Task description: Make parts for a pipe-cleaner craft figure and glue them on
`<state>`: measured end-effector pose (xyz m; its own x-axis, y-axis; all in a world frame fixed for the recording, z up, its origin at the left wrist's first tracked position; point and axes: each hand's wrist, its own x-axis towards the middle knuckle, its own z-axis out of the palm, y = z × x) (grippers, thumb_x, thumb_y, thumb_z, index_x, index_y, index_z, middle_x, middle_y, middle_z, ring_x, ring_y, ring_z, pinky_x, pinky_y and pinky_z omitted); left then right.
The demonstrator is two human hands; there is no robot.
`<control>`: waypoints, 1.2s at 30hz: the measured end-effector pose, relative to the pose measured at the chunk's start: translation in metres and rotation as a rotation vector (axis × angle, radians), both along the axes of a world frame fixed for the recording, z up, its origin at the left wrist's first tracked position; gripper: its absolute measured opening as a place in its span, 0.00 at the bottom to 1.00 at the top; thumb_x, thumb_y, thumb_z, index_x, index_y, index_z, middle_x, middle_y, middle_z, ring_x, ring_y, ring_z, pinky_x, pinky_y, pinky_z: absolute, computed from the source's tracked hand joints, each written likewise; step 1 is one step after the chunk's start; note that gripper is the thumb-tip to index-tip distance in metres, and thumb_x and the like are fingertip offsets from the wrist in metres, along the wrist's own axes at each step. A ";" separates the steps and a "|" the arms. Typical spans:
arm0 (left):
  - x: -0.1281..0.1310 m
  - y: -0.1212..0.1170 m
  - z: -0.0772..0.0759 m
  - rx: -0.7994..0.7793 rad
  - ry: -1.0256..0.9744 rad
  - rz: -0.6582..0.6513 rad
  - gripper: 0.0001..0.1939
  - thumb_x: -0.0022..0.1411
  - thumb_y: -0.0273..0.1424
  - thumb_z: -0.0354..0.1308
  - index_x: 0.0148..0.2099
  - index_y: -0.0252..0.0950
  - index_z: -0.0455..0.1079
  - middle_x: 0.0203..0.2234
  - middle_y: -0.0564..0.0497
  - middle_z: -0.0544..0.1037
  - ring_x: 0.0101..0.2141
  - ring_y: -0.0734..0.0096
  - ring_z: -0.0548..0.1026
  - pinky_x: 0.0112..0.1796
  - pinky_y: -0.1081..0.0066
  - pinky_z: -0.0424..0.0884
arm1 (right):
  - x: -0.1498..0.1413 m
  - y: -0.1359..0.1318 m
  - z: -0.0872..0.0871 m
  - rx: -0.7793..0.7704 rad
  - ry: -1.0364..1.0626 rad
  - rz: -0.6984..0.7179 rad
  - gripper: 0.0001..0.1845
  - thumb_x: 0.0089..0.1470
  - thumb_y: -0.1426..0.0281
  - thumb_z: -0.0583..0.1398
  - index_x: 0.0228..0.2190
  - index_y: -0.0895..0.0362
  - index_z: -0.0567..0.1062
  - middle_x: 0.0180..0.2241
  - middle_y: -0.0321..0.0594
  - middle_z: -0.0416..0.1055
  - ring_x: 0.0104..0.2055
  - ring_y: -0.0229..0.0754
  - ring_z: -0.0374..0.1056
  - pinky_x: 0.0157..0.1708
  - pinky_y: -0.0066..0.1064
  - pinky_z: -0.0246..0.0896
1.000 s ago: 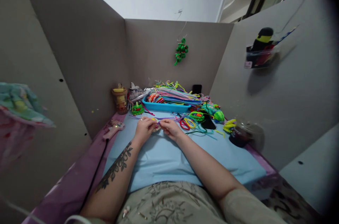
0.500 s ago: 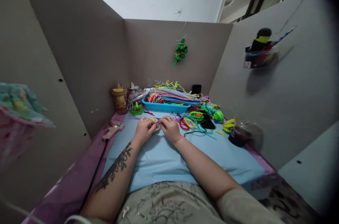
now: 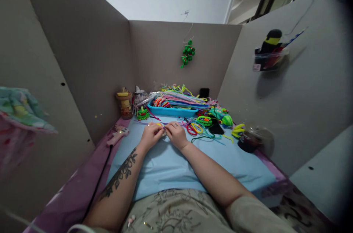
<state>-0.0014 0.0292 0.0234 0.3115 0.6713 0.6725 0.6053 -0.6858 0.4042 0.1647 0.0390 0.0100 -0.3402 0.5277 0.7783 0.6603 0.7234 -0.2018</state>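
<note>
My left hand (image 3: pixel 151 134) and my right hand (image 3: pixel 177 135) meet over the blue table cover, fingertips nearly touching. Both are closed in a pinch on a purple pipe cleaner (image 3: pixel 141 122), whose thin ends stick out past the hands on either side. A small piece of the work shows below the fingertips, mostly hidden by them. Just right of my right hand lie loops of red pipe cleaner (image 3: pixel 191 130) and yellow pipe cleaner (image 3: pixel 197 128). A dark green strand (image 3: pixel 202 137) curves in front of these.
Behind my hands, a blue tray (image 3: pixel 173 112) holds many coloured pipe cleaners. A pink glue gun (image 3: pixel 118 137) with a black cord lies left. Fuzzy green pieces (image 3: pixel 142 114), a black phone-like slab (image 3: pixel 216 127) and a dark cup (image 3: pixel 247 142) stand around. Grey panels (image 3: pixel 162 53) enclose the table.
My fingertips have shifted very slightly at the pinch on the purple pipe cleaner. Everything else stays where it was.
</note>
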 end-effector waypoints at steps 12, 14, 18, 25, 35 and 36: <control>0.001 0.000 0.000 0.000 0.005 0.005 0.12 0.63 0.34 0.51 0.32 0.36 0.73 0.24 0.51 0.75 0.27 0.71 0.67 0.36 0.68 0.61 | -0.002 0.002 0.000 -0.045 0.123 0.060 0.08 0.56 0.73 0.54 0.32 0.58 0.74 0.32 0.44 0.71 0.38 0.43 0.66 0.40 0.34 0.60; 0.001 0.000 0.000 0.002 0.011 0.016 0.12 0.63 0.34 0.51 0.31 0.36 0.72 0.24 0.51 0.75 0.27 0.71 0.67 0.36 0.68 0.60 | -0.002 0.003 0.000 -0.075 0.161 0.072 0.07 0.55 0.73 0.54 0.31 0.58 0.73 0.31 0.43 0.70 0.37 0.43 0.65 0.40 0.33 0.60; 0.001 0.002 -0.001 -0.002 0.027 0.015 0.12 0.62 0.33 0.51 0.31 0.36 0.72 0.24 0.51 0.75 0.28 0.72 0.67 0.36 0.68 0.60 | -0.003 0.004 0.002 -0.176 0.280 0.088 0.07 0.53 0.73 0.54 0.28 0.58 0.73 0.28 0.40 0.69 0.34 0.41 0.65 0.36 0.31 0.59; 0.001 0.000 0.000 -0.032 0.054 0.020 0.12 0.62 0.34 0.51 0.30 0.36 0.72 0.24 0.51 0.76 0.27 0.72 0.68 0.36 0.67 0.61 | -0.009 0.001 0.006 -0.548 0.593 0.165 0.07 0.46 0.68 0.57 0.23 0.58 0.73 0.24 0.37 0.68 0.27 0.37 0.61 0.30 0.29 0.57; 0.000 0.002 -0.004 -0.038 0.032 0.065 0.11 0.61 0.34 0.54 0.30 0.37 0.73 0.23 0.51 0.75 0.28 0.70 0.69 0.34 0.69 0.61 | -0.014 0.000 0.007 -1.059 0.997 0.409 0.10 0.35 0.65 0.63 0.21 0.59 0.72 0.15 0.29 0.60 0.15 0.27 0.45 0.15 0.24 0.34; 0.000 0.003 -0.005 -0.040 0.026 0.073 0.11 0.61 0.34 0.54 0.30 0.37 0.73 0.23 0.51 0.75 0.29 0.70 0.69 0.34 0.69 0.61 | -0.014 0.000 0.008 -1.070 1.012 0.415 0.10 0.34 0.65 0.64 0.21 0.59 0.72 0.14 0.28 0.60 0.15 0.27 0.45 0.15 0.24 0.34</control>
<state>-0.0012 0.0318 0.0188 0.2784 0.7187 0.6371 0.6636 -0.6235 0.4134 0.1503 0.0386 0.0179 -0.1776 0.9795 0.0952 -0.2771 0.0431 -0.9599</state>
